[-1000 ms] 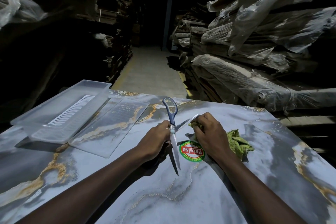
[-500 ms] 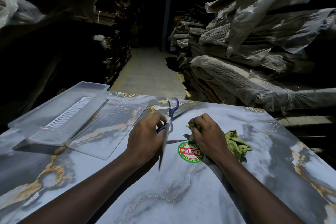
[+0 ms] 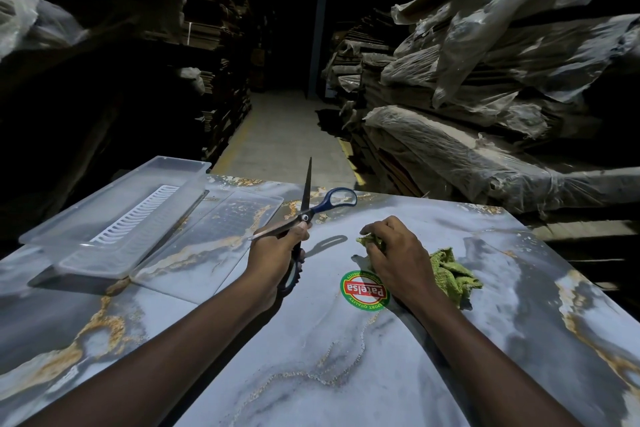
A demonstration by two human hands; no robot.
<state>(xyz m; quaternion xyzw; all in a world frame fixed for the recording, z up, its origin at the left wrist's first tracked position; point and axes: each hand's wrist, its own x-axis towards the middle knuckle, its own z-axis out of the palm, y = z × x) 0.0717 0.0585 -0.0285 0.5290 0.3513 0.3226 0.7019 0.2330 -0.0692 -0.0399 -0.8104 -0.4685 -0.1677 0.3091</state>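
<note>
Grips a pair of scissors [image 3: 304,217] in the left hand [image 3: 277,260], fingers curled tight round the lower handle loop, thumb up near the pivot. Holds them lifted off the marble table [image 3: 311,357], clear of its surface, with the shadow of the free loop thrown on the top just beneath. Shows the blades spread wide: one pointing almost straight up toward the dark aisle, the other slanting down and left past the knuckles. Leaves the second blue loop sticking out to the right, touched by no finger.

Presses the right hand [image 3: 391,253] down on a green cloth [image 3: 450,270], fingers curled and bunching the left end of the fabric against the table. Covers the middle of the cloth with palm and wrist; lets the rest spill out crumpled to the right of the wrist. Rests near the scissors but apart from them, with a strip of bare tabletop between the two hands.

Just beside the heel of the right hand, flat on the table: a round red, green and white sticker [image 3: 365,289].

Off to the left, also on the table: a clear plastic container [image 3: 114,215] with a white slotted insert [image 3: 135,215] inside, and a flat clear lid [image 3: 221,236] lying just beside its right edge.

Beyond the far edge: stacked cardboard [image 3: 207,28] on the left, plastic-wrapped bundles [image 3: 485,149] on the right, a concrete floor [image 3: 277,135] running between them into darkness.
</note>
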